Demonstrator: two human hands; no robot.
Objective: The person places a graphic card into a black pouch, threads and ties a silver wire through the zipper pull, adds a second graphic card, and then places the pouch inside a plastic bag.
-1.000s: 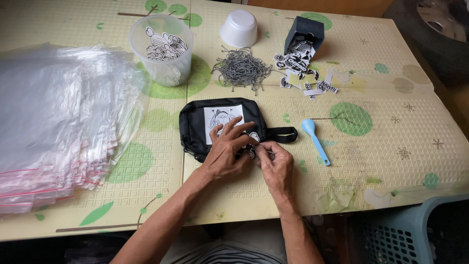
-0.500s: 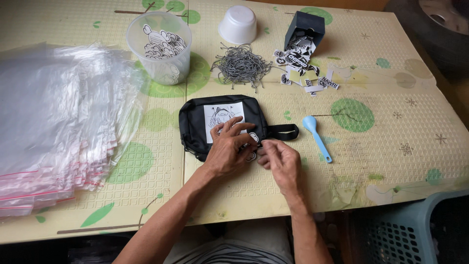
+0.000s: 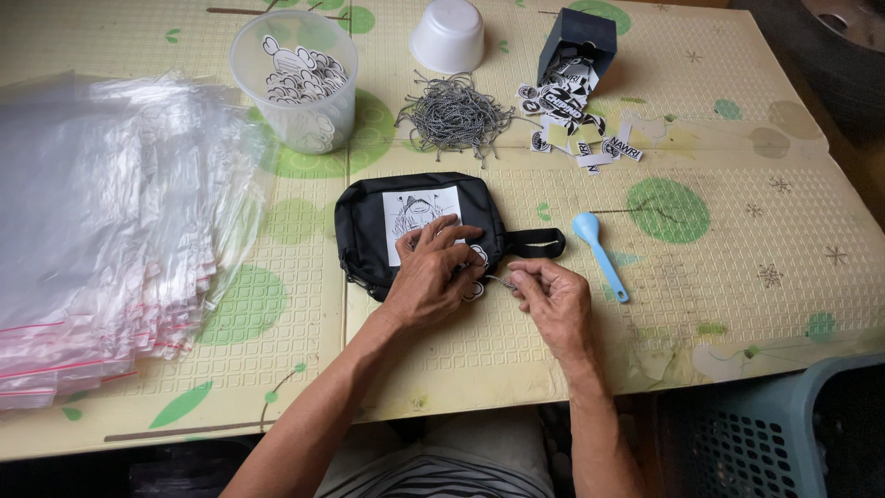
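A small black pouch (image 3: 369, 221) with a white printed patch lies on the cream mat in front of me. My left hand (image 3: 433, 277) rests on its lower right corner, fingers curled over a small white tag. My right hand (image 3: 551, 297) sits just right of the pouch and pinches a thin string or cord end between thumb and fingertips, close to the left fingers. The pouch's black side strap (image 3: 535, 243) sticks out to the right.
A tall stack of clear zip bags (image 3: 101, 221) fills the left. At the back stand a clear tub of cut-out tags (image 3: 300, 78), an upturned white bowl (image 3: 447, 35), a heap of strings (image 3: 456, 115), stickers by a dark box (image 3: 576, 41). A blue spoon (image 3: 599, 254) lies at right, a blue basket (image 3: 784, 433) below.
My right hand has shifted slightly right and lower along the pouch's edge. The left hand stays on the pouch, and the pouch has not moved.
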